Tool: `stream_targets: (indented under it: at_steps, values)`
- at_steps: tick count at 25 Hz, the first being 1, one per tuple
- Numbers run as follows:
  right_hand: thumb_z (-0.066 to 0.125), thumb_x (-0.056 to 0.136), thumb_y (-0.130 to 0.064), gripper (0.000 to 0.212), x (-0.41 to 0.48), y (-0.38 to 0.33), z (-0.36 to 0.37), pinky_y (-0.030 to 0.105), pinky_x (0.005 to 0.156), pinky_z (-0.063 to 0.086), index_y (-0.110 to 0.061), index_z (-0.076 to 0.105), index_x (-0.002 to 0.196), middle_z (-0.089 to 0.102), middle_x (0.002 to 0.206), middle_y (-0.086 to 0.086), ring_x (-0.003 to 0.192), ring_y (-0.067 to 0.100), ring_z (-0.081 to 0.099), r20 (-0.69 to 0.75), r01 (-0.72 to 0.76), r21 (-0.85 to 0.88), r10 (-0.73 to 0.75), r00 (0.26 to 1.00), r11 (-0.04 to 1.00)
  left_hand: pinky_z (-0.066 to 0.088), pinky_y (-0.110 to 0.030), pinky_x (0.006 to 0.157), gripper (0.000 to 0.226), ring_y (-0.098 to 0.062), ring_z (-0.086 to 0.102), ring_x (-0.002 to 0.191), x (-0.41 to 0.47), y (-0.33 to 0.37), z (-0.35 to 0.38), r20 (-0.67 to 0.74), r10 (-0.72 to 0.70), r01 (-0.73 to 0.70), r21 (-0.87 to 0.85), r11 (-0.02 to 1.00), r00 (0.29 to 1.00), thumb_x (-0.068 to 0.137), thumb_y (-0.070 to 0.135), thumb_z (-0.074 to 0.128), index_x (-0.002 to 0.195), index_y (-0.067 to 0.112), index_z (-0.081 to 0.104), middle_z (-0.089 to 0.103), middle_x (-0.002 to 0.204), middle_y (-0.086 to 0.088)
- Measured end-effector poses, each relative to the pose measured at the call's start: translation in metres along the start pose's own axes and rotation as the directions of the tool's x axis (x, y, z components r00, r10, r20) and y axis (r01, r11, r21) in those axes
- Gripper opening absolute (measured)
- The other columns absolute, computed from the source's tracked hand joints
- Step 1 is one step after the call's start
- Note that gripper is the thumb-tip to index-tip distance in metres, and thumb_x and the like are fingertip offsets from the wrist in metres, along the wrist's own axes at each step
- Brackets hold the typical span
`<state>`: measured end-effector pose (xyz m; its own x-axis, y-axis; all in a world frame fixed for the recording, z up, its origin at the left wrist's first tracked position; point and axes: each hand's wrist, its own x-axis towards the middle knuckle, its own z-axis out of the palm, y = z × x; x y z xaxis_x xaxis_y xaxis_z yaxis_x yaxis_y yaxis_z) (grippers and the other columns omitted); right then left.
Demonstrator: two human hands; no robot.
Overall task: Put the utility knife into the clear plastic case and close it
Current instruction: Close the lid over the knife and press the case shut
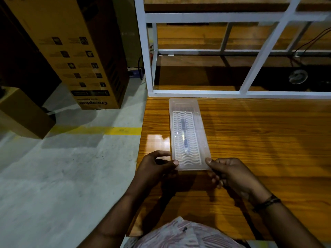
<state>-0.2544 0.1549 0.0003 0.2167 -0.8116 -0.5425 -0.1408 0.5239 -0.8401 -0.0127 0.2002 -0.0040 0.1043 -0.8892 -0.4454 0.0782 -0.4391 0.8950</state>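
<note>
Head view: the clear plastic case lies lengthwise on the wooden table, near its left edge, lid down. The utility knife shows dimly through the ribbed lid, inside. The left hand pinches the near left corner, fingers closed on it; the right hand grips the near right corner, thumb on top. A white frame stands beyond

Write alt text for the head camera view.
Two hands, left hand and right hand, grip the near end of a closed clear plastic case on a wooden table; the utility knife shows dimly inside.
</note>
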Motion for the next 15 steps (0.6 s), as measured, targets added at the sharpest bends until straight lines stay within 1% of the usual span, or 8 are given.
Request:
stream_targets:
  at_steps: [4,8,10,12,13,15]
  values:
    - [0.071,0.088,-0.024,0.033,0.003,0.002,0.001,0.024,0.038,0.042,-0.006,0.058,0.064,0.059,0.061,0.013,0.045,0.017,0.053,0.014,0.021,0.023,-0.021,1.0,1.0,0.062,-0.023,0.067,0.036,-0.022,0.081,0.08,0.001,-0.002,0.0,-0.007,0.003,-0.003,-0.002,1.0,1.0,0.086,0.012,0.081,0.12,0.014,0.069,0.082,0.098,-0.01]
    - [0.073,0.086,-0.027,0.031,0.006,0.001,-0.001,0.024,0.039,0.041,-0.005,0.06,0.067,0.058,0.062,0.016,0.046,0.019,0.052,0.027,0.002,-0.002,-0.002,1.0,1.0,0.061,-0.024,0.064,0.029,-0.017,0.079,0.075,0.004,-0.002,-0.002,0.013,-0.027,0.027,0.028,0.999,1.0,0.086,0.014,0.081,0.113,0.016,0.072,0.082,0.095,-0.009]
    - [0.073,0.087,-0.029,0.029,0.01,-0.002,-0.002,0.026,0.042,0.04,-0.003,0.063,0.077,0.058,0.064,0.016,0.049,0.02,0.052,-0.009,0.002,-0.01,-0.002,1.0,1.0,0.064,-0.03,0.066,0.02,-0.017,0.077,0.072,0.009,0.001,-0.001,0.0,-0.045,0.045,0.039,0.998,0.999,0.089,0.013,0.077,0.108,0.014,0.073,0.081,0.092,-0.009]
    - [0.072,0.089,-0.029,0.027,0.018,-0.009,-0.002,0.028,0.045,0.042,-0.003,0.065,0.083,0.061,0.066,0.014,0.051,0.021,0.055,-0.085,0.036,0.017,-0.034,0.996,0.999,0.064,-0.04,0.074,0.008,-0.02,0.076,0.072,0.018,0.007,0.0,-0.053,-0.047,0.049,0.031,0.998,0.997,0.094,0.009,0.069,0.098,0.012,0.075,0.079,0.086,-0.007]
    - [0.07,0.09,-0.027,0.024,0.024,-0.014,-0.001,0.028,0.046,0.043,-0.005,0.065,0.083,0.062,0.066,0.012,0.052,0.02,0.056,-0.112,0.062,0.042,-0.057,0.992,0.997,0.063,-0.041,0.073,0.009,-0.023,0.075,0.072,0.024,0.011,0.002,-0.083,-0.039,0.042,0.024,0.999,0.996,0.096,0.009,0.066,0.094,0.012,0.075,0.079,0.085,-0.008]
    - [0.066,0.093,-0.022,0.017,0.036,-0.026,0.003,0.027,0.044,0.044,-0.007,0.066,0.085,0.063,0.067,0.009,0.05,0.018,0.057,-0.125,0.119,0.102,-0.106,0.986,0.988,0.058,-0.033,0.06,0.007,-0.028,0.071,0.07,0.035,0.021,0.006,-0.144,-0.019,0.019,-0.001,1.0,0.989,0.096,0.012,0.068,0.09,0.012,0.073,0.076,0.084,-0.015]
